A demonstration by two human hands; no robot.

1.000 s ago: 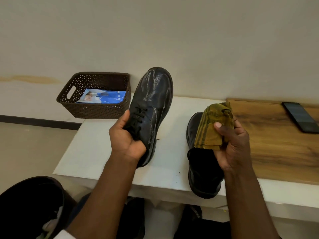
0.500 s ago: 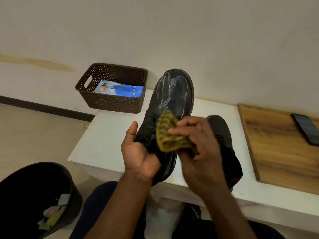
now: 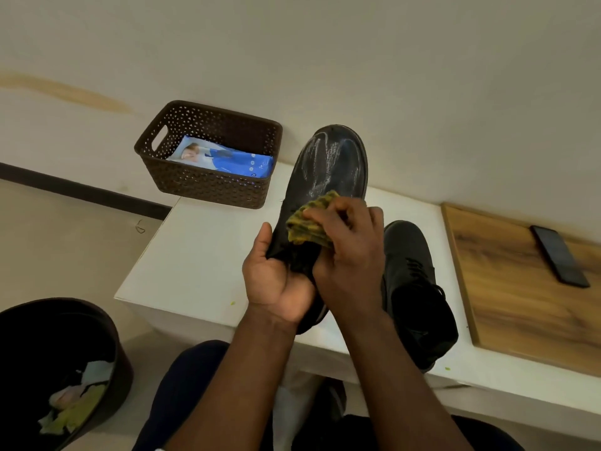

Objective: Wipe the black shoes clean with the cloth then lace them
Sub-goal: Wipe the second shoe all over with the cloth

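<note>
The right hand (image 3: 349, 252), which a second ago holds the folded yellow-green cloth (image 3: 309, 222) off to the right above the second black shoe (image 3: 418, 288), now presses that cloth against the upper of the raised shoe (image 3: 325, 177) gripped by the left hand (image 3: 276, 281). Half a second ago the cloth sits lower, by the laces; now it lies nearer the wet, streaked toe (the smears remain visible above it). The two hands, once well apart, now touch at the shoe's heel end.

No readable text anywhere — blue printed packet (image 3: 224, 159) in brown basket (image 3: 208, 187) shows picture only, lettering illegible.
</note>
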